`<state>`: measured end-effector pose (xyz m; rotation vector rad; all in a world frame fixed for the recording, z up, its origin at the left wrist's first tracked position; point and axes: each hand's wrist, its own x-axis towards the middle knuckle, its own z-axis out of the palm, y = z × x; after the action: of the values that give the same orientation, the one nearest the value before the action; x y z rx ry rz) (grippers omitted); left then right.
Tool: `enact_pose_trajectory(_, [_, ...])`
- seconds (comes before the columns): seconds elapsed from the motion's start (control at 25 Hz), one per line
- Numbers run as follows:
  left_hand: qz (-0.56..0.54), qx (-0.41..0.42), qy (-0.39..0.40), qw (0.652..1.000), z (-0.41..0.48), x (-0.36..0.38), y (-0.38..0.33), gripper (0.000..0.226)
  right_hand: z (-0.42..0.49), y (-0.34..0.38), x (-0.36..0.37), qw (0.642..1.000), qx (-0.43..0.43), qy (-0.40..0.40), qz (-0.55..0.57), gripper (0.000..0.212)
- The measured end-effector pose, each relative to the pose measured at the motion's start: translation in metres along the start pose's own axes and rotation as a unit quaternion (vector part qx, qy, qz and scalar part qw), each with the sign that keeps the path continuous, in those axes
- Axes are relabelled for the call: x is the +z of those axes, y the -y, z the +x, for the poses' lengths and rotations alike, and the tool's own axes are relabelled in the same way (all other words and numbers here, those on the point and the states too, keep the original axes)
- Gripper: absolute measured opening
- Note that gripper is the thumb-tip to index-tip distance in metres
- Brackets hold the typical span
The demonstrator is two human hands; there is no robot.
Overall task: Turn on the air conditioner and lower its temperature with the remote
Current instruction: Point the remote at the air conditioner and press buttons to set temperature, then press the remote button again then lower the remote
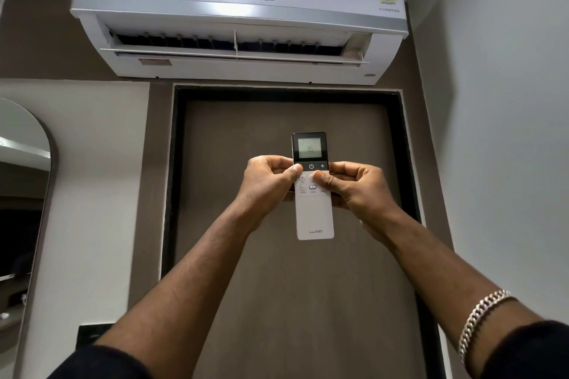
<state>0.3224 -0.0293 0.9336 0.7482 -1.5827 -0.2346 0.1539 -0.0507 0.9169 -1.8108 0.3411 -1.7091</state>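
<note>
Head view: LLOYD remote (pixel 312 194) and air conditioner (pixel 240 12) read 16.

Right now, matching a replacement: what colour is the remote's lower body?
White, with a black top section; remote, head view.

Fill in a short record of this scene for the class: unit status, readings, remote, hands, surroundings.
unit status: air conditioner on, louvre open
unit reading: 16
remote reading: remote screen shows 16
left hand: grips remote, thumb on upper buttons
right hand: grips remote, thumb on buttons
surroundings: door below unit; mirror at left
</note>
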Motion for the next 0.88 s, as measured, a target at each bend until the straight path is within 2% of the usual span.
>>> enact_pose_trajectory(0.12, [-0.017,-0.042,0.036,0.998,-0.014,0.019,0.022,0.004,-0.022,-0.025,-0.01,0.999,0.035,-0.04,0.005,0.019])
enact_pose_trajectory(0.24, [-0.018,-0.073,0.059,0.995,-0.032,0.035,0.048,0.02,-0.049,-0.048,-0.021,0.995,0.075,-0.064,0.0,0.019])
enact_pose_trajectory(0.32, [-0.024,-0.11,0.09,0.99,-0.054,0.055,0.077,0.023,-0.075,-0.074,-0.035,0.987,0.133,-0.091,-0.003,0.015])
enact_pose_trajectory(0.44, [-0.047,-0.185,0.147,0.971,-0.1,0.101,0.13,0.015,-0.136,-0.126,-0.066,0.956,0.246,-0.16,0.008,0.017])
enact_pose_trajectory(0.56, [-0.042,-0.262,0.207,0.942,-0.161,0.16,0.183,0.015,-0.217,-0.177,-0.103,0.908,0.349,-0.233,0.003,0.021])
enact_pose_trajectory(0.72, [-0.061,-0.356,0.3,0.883,-0.281,0.258,0.245,0.016,-0.355,-0.236,-0.159,0.803,0.469,-0.367,0.011,0.031])
enact_pose_trajectory(0.88, [-0.077,-0.458,0.428,0.776,-0.448,0.369,0.294,0.029,-0.533,-0.279,-0.217,0.672,0.562,-0.483,-0.004,0.03])
